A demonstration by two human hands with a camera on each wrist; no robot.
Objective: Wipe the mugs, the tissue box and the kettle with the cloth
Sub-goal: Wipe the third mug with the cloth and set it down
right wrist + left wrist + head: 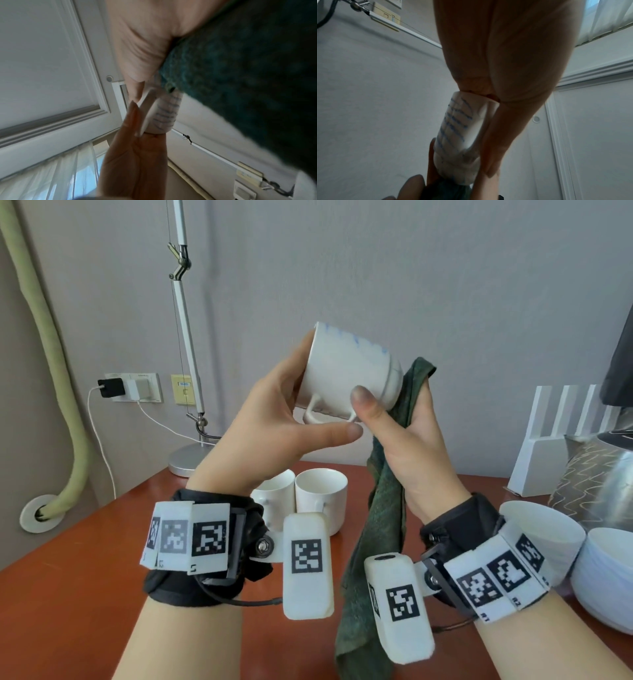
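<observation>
My left hand (281,409) grips a white mug (346,371) with blue scribbles, held up on a tilt with its rim to the upper left and its handle facing down. My right hand (404,433) holds a dark green cloth (383,508) against the mug's base, thumb lying on the mug's side; the cloth's tail hangs to the table. The left wrist view shows the scribbled mug (458,135) under the palm (505,54). Cloth (240,67) fills the right wrist view beside the mug (164,112). Two plain white mugs (274,494) (322,498) stand below. A shiny kettle (616,474) stands far right.
The red-brown table (85,594) holds a lamp base (188,460) at the back left, a white slotted rack (555,440) at the back right and white bowls (603,577) near my right wrist. A grey zigzag-patterned surface (575,477) adjoins the kettle.
</observation>
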